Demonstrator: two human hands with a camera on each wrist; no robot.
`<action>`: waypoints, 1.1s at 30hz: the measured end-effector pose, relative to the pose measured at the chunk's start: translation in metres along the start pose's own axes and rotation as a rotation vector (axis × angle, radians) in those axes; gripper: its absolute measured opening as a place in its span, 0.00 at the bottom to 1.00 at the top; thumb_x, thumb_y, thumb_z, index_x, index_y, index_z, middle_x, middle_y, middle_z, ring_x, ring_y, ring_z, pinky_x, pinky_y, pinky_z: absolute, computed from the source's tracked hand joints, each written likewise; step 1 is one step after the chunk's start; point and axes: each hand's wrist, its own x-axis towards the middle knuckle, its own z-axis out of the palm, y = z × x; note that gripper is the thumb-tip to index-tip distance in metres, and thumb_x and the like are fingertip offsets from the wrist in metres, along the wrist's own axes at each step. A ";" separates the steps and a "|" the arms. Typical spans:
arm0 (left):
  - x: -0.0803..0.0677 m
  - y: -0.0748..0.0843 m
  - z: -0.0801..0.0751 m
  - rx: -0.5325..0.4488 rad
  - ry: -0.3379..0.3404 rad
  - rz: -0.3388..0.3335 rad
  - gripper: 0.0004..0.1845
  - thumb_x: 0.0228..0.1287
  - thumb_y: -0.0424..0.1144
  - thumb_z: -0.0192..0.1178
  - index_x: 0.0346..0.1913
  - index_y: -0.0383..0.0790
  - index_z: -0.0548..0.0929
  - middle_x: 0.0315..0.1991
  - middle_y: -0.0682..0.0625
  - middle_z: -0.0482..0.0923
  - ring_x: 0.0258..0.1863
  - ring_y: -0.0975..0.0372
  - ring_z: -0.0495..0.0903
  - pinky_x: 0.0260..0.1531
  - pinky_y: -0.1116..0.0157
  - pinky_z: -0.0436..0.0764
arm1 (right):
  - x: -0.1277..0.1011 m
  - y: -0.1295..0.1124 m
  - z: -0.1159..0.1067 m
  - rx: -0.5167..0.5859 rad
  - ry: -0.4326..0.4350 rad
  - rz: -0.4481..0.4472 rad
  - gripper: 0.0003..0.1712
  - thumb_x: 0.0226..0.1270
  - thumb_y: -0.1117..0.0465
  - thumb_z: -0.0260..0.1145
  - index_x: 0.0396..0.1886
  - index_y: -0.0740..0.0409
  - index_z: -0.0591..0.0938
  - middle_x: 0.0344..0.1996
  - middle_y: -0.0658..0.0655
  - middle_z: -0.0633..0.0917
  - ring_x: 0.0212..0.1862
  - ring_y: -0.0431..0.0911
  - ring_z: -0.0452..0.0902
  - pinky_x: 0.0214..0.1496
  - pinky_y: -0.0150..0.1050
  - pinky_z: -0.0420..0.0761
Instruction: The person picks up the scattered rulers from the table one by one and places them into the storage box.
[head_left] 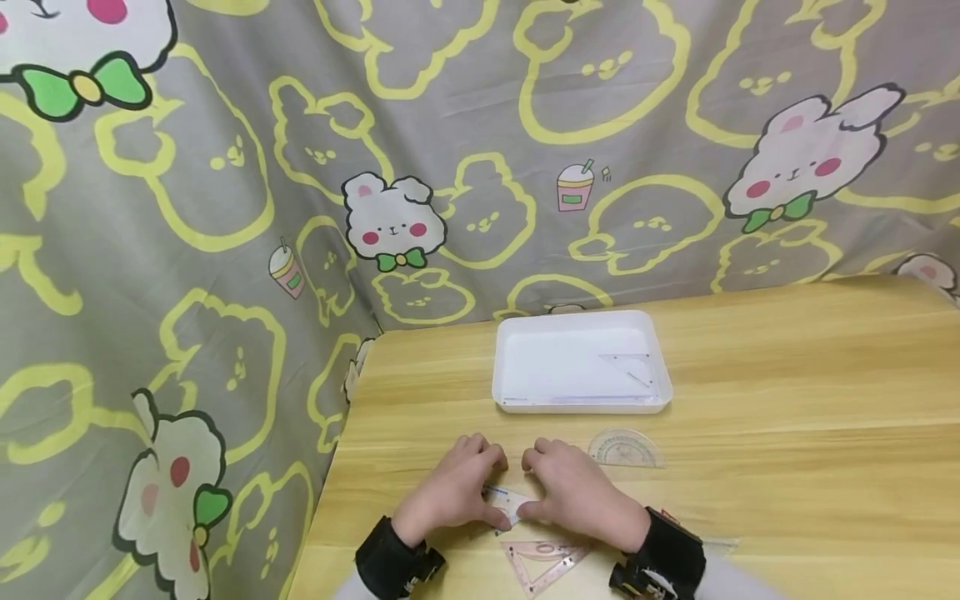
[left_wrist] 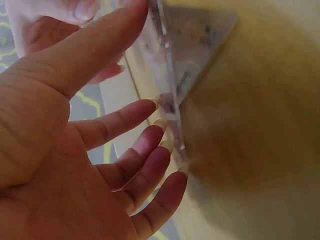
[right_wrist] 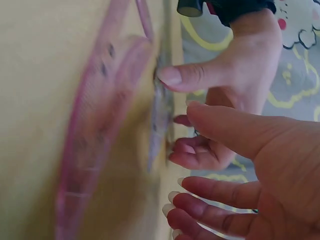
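Observation:
A small clear set square (head_left: 508,500) with blue print lies between the two hands. My left hand (head_left: 461,483) grips it, its thumb pressed on the near side and the fingertips along the far side. In the right wrist view that thumb bears on the clear plastic (right_wrist: 159,115). My right hand (head_left: 573,487) is at its right end with fingers loosely bent and spread; its thumb tip is close to the plastic, and contact is hard to tell. Nearer the body lies a pink set square (head_left: 551,550), large and blurred in the right wrist view.
A white tray (head_left: 501,367) stands at the back, holding a clear set square (head_left: 637,371) and a ruler-like strip (head_left: 551,400). Just right of the right hand lies a clear protractor (head_left: 624,450). Another clear piece (head_left: 722,546) is beside the right wrist. Patterned curtain (head_left: 487,133) borders the wooden table.

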 end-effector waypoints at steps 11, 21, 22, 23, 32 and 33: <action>0.003 0.001 0.013 -0.115 0.026 0.028 0.21 0.49 0.52 0.82 0.39 0.53 0.81 0.36 0.65 0.74 0.38 0.69 0.69 0.44 0.65 0.64 | -0.003 0.002 0.012 0.031 0.028 -0.085 0.20 0.53 0.50 0.83 0.26 0.50 0.77 0.24 0.42 0.72 0.27 0.35 0.63 0.30 0.31 0.65; 0.006 -0.011 0.017 -0.389 0.048 0.069 0.14 0.59 0.42 0.78 0.40 0.53 0.81 0.35 0.62 0.80 0.33 0.70 0.76 0.37 0.72 0.76 | 0.000 0.013 0.011 0.269 -0.010 -0.014 0.17 0.56 0.57 0.82 0.26 0.48 0.78 0.20 0.38 0.73 0.24 0.32 0.66 0.28 0.30 0.70; 0.007 -0.011 0.018 -0.386 0.056 0.074 0.14 0.59 0.42 0.78 0.40 0.53 0.81 0.36 0.62 0.80 0.34 0.70 0.76 0.38 0.71 0.76 | 0.000 0.014 0.010 0.283 -0.013 -0.007 0.17 0.56 0.58 0.81 0.26 0.48 0.78 0.20 0.38 0.73 0.24 0.32 0.66 0.28 0.30 0.70; 0.007 -0.011 0.018 -0.376 0.065 0.077 0.14 0.59 0.42 0.78 0.40 0.53 0.80 0.37 0.61 0.80 0.36 0.69 0.76 0.39 0.71 0.75 | 0.000 0.015 0.010 0.294 -0.014 -0.002 0.16 0.57 0.58 0.81 0.26 0.48 0.78 0.20 0.38 0.73 0.24 0.32 0.66 0.28 0.31 0.70; 0.006 -0.007 0.016 -0.295 0.090 0.073 0.15 0.60 0.46 0.77 0.39 0.54 0.78 0.46 0.62 0.76 0.49 0.67 0.72 0.53 0.64 0.71 | 0.000 0.022 0.005 0.327 -0.016 0.008 0.15 0.61 0.57 0.79 0.25 0.47 0.78 0.20 0.39 0.73 0.24 0.32 0.66 0.28 0.31 0.69; 0.006 -0.007 0.015 -0.324 0.085 0.079 0.14 0.61 0.45 0.76 0.39 0.54 0.78 0.44 0.62 0.77 0.47 0.68 0.73 0.52 0.65 0.73 | 0.000 0.022 0.004 0.335 -0.024 0.008 0.15 0.62 0.57 0.78 0.25 0.47 0.78 0.20 0.39 0.74 0.24 0.32 0.66 0.29 0.31 0.70</action>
